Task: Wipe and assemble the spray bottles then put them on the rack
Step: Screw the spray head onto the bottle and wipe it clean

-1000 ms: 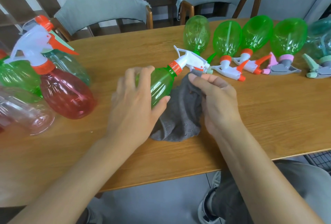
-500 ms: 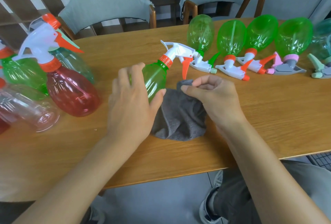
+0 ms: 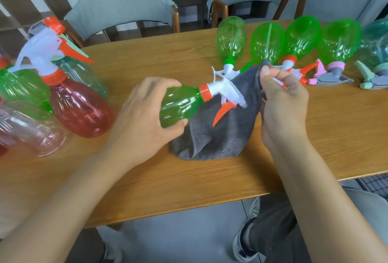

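Currently, translucent green plastic spray bottle (image 3: 178,106), orange collar, white trigger head: left hand (image 3: 144,115) grips its body, right hand (image 3: 282,103) pinches grey cloth (image 3: 220,134) beside nozzle.

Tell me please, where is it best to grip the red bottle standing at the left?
Probably the narrow neck under the orange collar of the red bottle, coming from above: it stands upright, its belly is wide and smooth, and other bottles crowd it at the left and behind.

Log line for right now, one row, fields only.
step: wiping | left hand: grips green spray bottle | right hand: pinches grey cloth beside trigger head | rack: not yet
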{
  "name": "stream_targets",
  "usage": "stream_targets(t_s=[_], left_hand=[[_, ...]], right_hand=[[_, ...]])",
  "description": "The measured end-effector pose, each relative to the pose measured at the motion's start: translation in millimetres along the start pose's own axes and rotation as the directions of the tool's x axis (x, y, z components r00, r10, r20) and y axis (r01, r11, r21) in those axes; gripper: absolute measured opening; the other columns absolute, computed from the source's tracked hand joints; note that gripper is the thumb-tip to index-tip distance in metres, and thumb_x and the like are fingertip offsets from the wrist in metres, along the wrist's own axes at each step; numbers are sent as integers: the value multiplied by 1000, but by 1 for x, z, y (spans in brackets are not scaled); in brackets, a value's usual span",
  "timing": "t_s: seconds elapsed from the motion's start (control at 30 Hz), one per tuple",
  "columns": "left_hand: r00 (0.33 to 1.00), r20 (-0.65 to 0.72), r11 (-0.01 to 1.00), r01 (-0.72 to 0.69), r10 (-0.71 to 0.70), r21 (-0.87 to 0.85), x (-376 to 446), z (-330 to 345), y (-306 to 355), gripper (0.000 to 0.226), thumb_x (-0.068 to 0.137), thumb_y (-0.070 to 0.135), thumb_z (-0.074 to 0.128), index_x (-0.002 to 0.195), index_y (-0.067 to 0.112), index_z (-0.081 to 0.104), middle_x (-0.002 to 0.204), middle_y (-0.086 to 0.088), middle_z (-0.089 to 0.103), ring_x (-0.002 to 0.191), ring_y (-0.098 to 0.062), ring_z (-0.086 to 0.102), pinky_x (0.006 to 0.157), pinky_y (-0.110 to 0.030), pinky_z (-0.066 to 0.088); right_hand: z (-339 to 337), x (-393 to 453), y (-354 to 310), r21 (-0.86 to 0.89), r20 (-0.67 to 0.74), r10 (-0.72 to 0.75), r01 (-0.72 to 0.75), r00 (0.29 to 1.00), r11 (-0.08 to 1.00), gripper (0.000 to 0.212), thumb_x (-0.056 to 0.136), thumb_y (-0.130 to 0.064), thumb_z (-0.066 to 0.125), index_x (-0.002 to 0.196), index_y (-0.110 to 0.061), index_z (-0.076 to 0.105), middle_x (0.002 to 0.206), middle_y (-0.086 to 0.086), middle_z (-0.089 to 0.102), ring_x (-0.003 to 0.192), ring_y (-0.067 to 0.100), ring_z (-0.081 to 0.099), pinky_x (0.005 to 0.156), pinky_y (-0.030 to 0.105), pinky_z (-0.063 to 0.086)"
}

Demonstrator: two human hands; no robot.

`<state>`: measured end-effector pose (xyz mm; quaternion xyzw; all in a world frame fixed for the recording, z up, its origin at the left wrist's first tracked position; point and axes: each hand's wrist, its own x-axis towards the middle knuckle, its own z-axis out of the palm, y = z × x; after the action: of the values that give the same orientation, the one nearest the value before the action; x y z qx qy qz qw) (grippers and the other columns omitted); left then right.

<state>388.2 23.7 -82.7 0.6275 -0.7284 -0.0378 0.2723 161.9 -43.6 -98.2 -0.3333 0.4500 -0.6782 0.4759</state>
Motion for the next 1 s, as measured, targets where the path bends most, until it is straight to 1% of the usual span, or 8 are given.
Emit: stream_targets(t_s=[0.23, 0.37, 0.43, 0.5, 0.6, 0.77, 0.9, 1.0], left_hand=[[997, 28, 997, -69, 69, 15, 4, 0, -2, 64, 75, 33, 82, 132, 37, 52, 132, 18, 47, 126, -11, 47, 102, -31, 38], [997, 7, 997, -77, 76, 12, 4, 2, -6, 64, 75, 33, 82, 132, 36, 53, 132, 17, 48, 126, -11, 47, 101, -29, 37], [997, 6, 997, -75, 75, 15, 4, 3, -7, 63, 77, 35, 80, 134, 36, 51, 133, 16, 47, 128, -10, 45, 102, -28, 35], [996, 9, 996, -88, 88, 32, 3, 4, -7, 63, 79, 37, 78, 136, 35, 50, 136, 15, 46, 130, -12, 44, 106, -34, 36], [993, 13, 991, -115, 114, 66, 2, 5, -6, 63, 80, 40, 76, 137, 32, 50, 138, 13, 47, 130, -16, 45, 109, -45, 40], [994, 22, 988, -111, 109, 103, 3, 6, -5, 60, 83, 45, 71, 137, 33, 48, 138, 12, 45, 129, -17, 44, 106, -47, 42], [997, 23, 991, -79, 77, 108, 6, 6, -5, 59, 85, 48, 68, 138, 35, 45, 139, 12, 44, 128, -17, 42, 99, -47, 46], [997, 25, 988, -78, 75, 136, 8, 7, -4, 58, 85, 50, 66, 137, 36, 45, 138, 12, 45, 126, -18, 44, 99, -46, 45]], right_hand=[[5, -15, -7, -187, 224, -165, 208, 961, 960, 28, 101, -22, 65, 76, -11, 72, 61, -11, 65, 61, 5, 58, 64, 19, 46], [7, -14, 0, -301, 312, -143, 241, 939, 923, 6, 92, -15, 76, 96, -13, 73, 87, -5, 77, 81, 7, 72, 78, 25, 55], [7, -14, 3, -277, 388, -55, 173, 920, 945, 31, 90, -8, 77, 117, -13, 63, 103, 1, 77, 94, 10, 74, 85, 25, 58], [6, -14, 3, -350, 419, -28, 190, 908, 917, 31, 92, -11, 76, 121, -12, 65, 105, 0, 77, 99, 8, 74, 90, 27, 58], [6, -13, 4, -562, 407, -103, 338, 908, 755, 16, 96, -34, 71, 101, -20, 77, 91, -11, 77, 92, 4, 73, 90, 33, 57], [6, -12, 10, -649, 443, -220, 480, 869, 591, 41, 101, -43, 60, 73, -14, 67, 66, 1, 66, 71, 22, 65, 70, 42, 49], [1, -2, 6, -566, 556, -102, 465, 825, 680, 17, 103, -22, 59, 107, -15, 75, 96, -9, 74, 95, 3, 65, 90, 22, 48], [-2, 1, 7, -557, 557, -51, 418, 829, 718, 19, 102, -19, 61, 114, -15, 74, 104, -6, 75, 103, 6, 66, 97, 23, 48]])
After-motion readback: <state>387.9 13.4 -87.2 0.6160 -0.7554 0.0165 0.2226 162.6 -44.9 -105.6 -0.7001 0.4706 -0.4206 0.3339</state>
